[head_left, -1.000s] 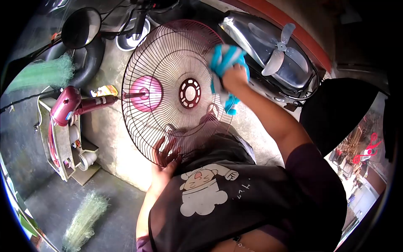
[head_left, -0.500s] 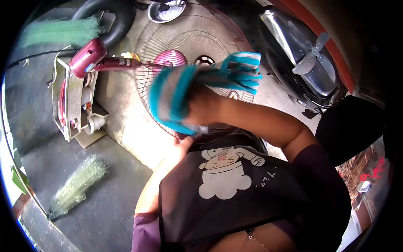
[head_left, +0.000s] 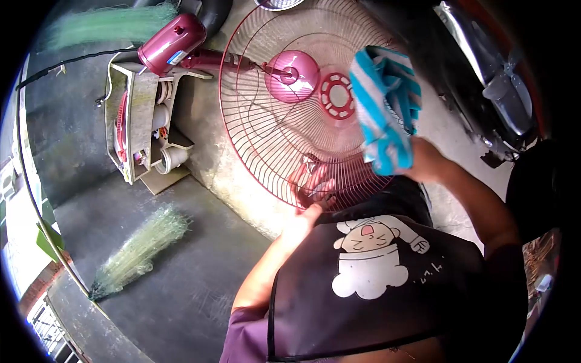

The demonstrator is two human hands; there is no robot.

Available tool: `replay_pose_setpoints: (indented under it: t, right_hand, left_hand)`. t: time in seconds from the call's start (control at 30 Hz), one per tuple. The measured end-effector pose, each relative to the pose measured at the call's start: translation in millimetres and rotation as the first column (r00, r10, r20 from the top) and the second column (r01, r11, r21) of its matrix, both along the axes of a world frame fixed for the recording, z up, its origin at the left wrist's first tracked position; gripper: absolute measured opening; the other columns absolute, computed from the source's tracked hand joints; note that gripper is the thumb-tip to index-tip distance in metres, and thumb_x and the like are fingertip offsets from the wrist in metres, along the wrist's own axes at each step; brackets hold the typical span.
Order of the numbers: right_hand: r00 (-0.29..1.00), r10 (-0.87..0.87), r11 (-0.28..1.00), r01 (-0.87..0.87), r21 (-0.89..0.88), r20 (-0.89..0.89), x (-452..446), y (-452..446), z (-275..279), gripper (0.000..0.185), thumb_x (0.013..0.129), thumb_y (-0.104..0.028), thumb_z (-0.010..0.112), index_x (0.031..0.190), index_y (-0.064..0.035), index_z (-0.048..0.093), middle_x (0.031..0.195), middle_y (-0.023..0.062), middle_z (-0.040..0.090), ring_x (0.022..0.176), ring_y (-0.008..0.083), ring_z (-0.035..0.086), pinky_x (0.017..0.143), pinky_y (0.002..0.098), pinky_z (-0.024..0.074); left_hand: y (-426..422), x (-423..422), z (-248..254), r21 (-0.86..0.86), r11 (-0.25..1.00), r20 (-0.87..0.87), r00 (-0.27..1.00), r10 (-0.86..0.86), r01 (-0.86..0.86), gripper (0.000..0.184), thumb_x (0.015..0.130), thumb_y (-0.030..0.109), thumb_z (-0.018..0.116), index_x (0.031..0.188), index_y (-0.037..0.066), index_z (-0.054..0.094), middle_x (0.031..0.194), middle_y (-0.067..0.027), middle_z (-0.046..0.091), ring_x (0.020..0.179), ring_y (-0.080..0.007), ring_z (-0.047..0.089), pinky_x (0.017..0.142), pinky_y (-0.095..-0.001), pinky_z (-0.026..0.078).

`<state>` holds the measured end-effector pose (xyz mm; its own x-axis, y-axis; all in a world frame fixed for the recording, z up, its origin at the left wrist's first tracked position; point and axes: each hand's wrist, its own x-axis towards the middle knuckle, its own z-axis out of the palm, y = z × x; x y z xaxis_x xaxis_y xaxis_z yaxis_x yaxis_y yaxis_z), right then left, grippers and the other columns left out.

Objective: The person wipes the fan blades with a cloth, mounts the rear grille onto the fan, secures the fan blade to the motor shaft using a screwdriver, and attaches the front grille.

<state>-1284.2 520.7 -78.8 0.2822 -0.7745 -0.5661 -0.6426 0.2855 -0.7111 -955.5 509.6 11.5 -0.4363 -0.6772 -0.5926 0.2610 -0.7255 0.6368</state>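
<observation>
A round wire fan grille [head_left: 257,160] with a red rim and a red slotted hub ring [head_left: 327,111] is tilted in front of me. My left hand [head_left: 311,196] grips its near rim, the thumb on my side and the fingers visible through the wires. In my right hand [head_left: 426,160] is a blue, white and grey striped cloth [head_left: 378,109], bunched up and lying against the grille's right side. Beyond the wires stands a fan stand with a shiny pink round base [head_left: 296,57] and a maroon motor housing [head_left: 172,45].
A wooden rack [head_left: 136,130] with cups and small items is at left. Green stringy bundles, one nearer [head_left: 142,251] and one farther [head_left: 109,27], lie on the dark surface. At right is a black and silver motorbike [head_left: 469,42] with a grey fan blade [head_left: 511,97] on it.
My right hand and the cloth have moved right, off the grille's middle, uncovering its hub ring. My left hand still holds the rim. The whole view has shifted, with objects now farther right.
</observation>
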Motion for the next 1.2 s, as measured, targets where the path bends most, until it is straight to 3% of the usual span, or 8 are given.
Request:
replay_pose_setpoints:
  t: [0.13, 0.43, 0.5, 0.63, 0.73, 0.87, 1.07, 1.2]
  right_hand:
    - [0.806, -0.192, 0.981, 0.144, -0.13, -0.56, -10.4, 21.0, -56.9, 0.047, 0.08, -0.039, 0.066, 0.111, -0.004, 0.062, 0.097, 0.0243, 0.066, 0.094, 0.0436, 0.063, 0.082, 0.0501, 0.0511]
    - [0.261, -0.689, 0.694, 0.506, -0.511, -0.677, 32.7, 74.4, -41.2, 0.038, 0.085, -0.023, 0.058, 0.118, -0.0027, 0.059, 0.121, 0.0224, 0.06, 0.109, 0.0406, 0.059, 0.089, 0.0485, 0.0493]
    - [0.311, -0.732, 0.672, 0.181, -0.718, -0.606, 53.0, 87.6, -28.8, 0.038, 0.081, -0.016, 0.062, 0.116, -0.0007, 0.06, 0.133, 0.0204, 0.054, 0.12, 0.0374, 0.055, 0.098, 0.0427, 0.0457]
    - [0.599, -0.748, 0.569, 0.358, -0.741, -0.285, 137.8, 62.2, 33.5, 0.036, 0.074, -0.009, 0.06, 0.108, 0.0014, 0.06, 0.136, 0.0159, 0.054, 0.131, 0.0315, 0.046, 0.11, 0.0358, 0.0323]
    - [0.427, -0.867, 0.392, 0.903, -0.179, 0.258, 207.1, 35.1, 73.1, 0.04, 0.068, -0.005, 0.054, 0.108, -0.0018, 0.058, 0.123, 0.0102, 0.059, 0.112, 0.0217, 0.057, 0.098, 0.0294, 0.0429]
    - [0.134, -0.779, 0.313, 0.929, 0.195, 0.613, 271.9, -5.5, 102.9, 0.072, 0.061, -0.013, 0.056, 0.13, -0.0012, 0.044, 0.105, 0.0097, 0.059, 0.098, 0.022, 0.061, 0.09, 0.0306, 0.0492]
    - [0.157, -0.58, 0.586, 0.762, 0.275, 0.799, 319.2, -105.5, 137.8, 0.103, 0.065, -0.02, 0.071, 0.152, 0.0035, 0.021, 0.1, 0.0082, 0.061, 0.092, 0.0206, 0.063, 0.087, 0.0295, 0.0491]
    - [0.381, -0.588, 0.665, 0.73, 0.159, 0.714, 348.3, -158.5, 144.7, 0.107, 0.07, -0.042, 0.081, 0.151, 0.0041, 0.027, 0.1, 0.0053, 0.06, 0.09, 0.0153, 0.06, 0.085, 0.0259, 0.0457]
  left_hand:
    - [-10.9, 64.4, -10.9, -0.107, 0.986, 0.019, 0.991, -0.13, 0.131, 0.082, 0.087, -0.019, 0.041, 0.155, 0.016, 0.012, 0.155, -0.011, 0.029, 0.135, -0.0277, 0.042, 0.106, -0.0463, 0.041]
    - [-17.3, 270.1, -15.5, -0.112, 0.993, 0.066, 0.997, -0.03, 0.037, 0.093, 0.077, -0.023, 0.043, 0.154, 0.017, 0.011, 0.154, -0.027, 0.026, 0.137, -0.0416, 0.04, 0.106, -0.0559, 0.042]
    - [-24.3, 320.7, -22.2, -0.096, 0.994, 0.057, 0.997, 0.056, -0.051, 0.091, 0.076, -0.023, 0.043, 0.153, 0.017, 0.014, 0.151, -0.0271, 0.032, 0.133, -0.0423, 0.045, 0.103, -0.0555, 0.045]
    - [-78.0, 418.3, -26.0, -0.08, 0.993, 0.065, 0.993, 0.096, -0.091, 0.089, 0.072, -0.015, 0.051, 0.151, 0.017, 0.025, 0.149, -0.0293, 0.035, 0.125, -0.0488, 0.05, 0.093, -0.0607, 0.051]
    - [-130.8, 484.3, -35.1, -0.093, 0.991, 0.035, 0.994, 0.103, -0.099, 0.086, 0.073, -0.011, 0.056, 0.15, 0.015, 0.027, 0.144, -0.0298, 0.041, 0.118, -0.0484, 0.056, 0.089, -0.0608, 0.053]
    - [-215.8, 506.9, -27.3, -0.158, 0.987, -0.075, 0.997, 0.005, -0.017, 0.08, 0.078, -0.012, 0.057, 0.149, 0.01, 0.028, 0.139, -0.0351, 0.045, 0.116, -0.0488, 0.057, 0.089, -0.0627, 0.051]
    - [-334.5, 500.8, -12.6, -0.277, 0.942, -0.02, 0.979, -0.204, 0.191, 0.07, 0.083, -0.01, 0.057, 0.146, 0.006, 0.032, 0.137, -0.0308, 0.049, 0.12, -0.0476, 0.055, 0.092, -0.0585, 0.052]
    - [-395.8, 504.6, 0.4, -0.312, 0.862, 0.069, 0.915, -0.398, 0.399, 0.073, 0.083, -0.005, 0.06, 0.148, 0.011, 0.031, 0.14, -0.0277, 0.047, 0.121, -0.0472, 0.055, 0.091, -0.0546, 0.054]
